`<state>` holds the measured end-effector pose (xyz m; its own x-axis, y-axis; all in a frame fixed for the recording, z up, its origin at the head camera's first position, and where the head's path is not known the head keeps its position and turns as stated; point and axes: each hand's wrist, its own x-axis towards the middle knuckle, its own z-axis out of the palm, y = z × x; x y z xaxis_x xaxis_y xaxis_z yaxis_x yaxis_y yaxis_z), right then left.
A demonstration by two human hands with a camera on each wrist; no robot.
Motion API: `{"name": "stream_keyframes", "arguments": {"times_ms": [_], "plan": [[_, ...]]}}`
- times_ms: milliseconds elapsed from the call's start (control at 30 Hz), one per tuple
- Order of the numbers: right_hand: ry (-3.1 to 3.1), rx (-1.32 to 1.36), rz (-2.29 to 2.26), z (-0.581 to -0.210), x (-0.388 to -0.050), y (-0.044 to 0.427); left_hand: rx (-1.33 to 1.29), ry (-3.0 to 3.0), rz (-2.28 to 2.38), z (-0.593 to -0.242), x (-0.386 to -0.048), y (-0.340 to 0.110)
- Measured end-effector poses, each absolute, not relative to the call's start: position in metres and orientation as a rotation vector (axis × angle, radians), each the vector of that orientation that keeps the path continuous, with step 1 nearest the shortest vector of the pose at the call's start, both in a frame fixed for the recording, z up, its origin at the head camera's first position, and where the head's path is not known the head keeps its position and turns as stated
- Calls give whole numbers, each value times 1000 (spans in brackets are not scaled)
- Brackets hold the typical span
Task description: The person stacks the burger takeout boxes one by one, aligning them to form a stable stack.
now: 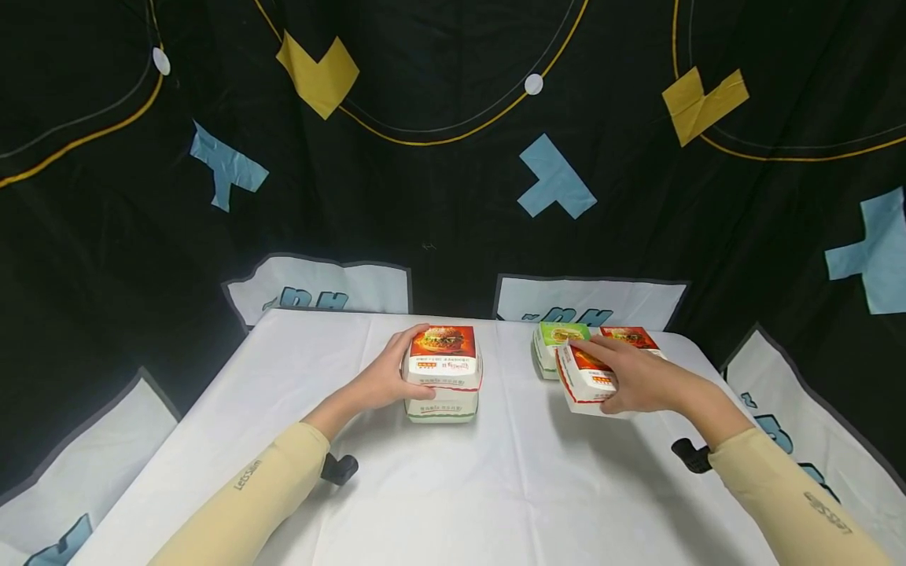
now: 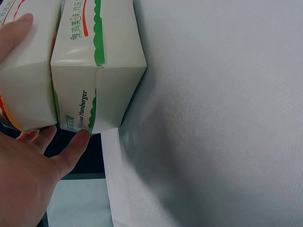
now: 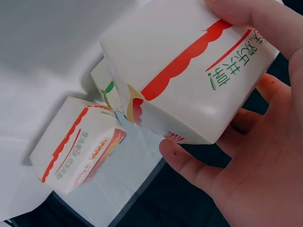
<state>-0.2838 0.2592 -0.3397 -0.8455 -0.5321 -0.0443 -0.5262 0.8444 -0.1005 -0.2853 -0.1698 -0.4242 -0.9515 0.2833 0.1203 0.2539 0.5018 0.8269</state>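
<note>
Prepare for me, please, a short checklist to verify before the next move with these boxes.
1. Left grip holding the upper left box: ok.
2. That box roughly lined up over the green-edged box: ok.
3. Right grip holding the right-hand box: ok.
4. Right-hand box set down: not ok, it appears lifted.
5. Right-hand box clear of the green-topped box: cannot tell, they overlap in view.

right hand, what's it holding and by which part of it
The right hand holds a red-topped burger box: thumb on its near side, fingers over the top toward its far side.
</note>
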Motion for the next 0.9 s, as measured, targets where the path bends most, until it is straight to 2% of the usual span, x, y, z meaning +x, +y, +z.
{"name": "stream_keyframes", "arguments": {"times_ms": [900], "plan": [[2954, -945, -102, -322, -292, 221, 489, 2684, 1494, -424, -285, -169]]}}
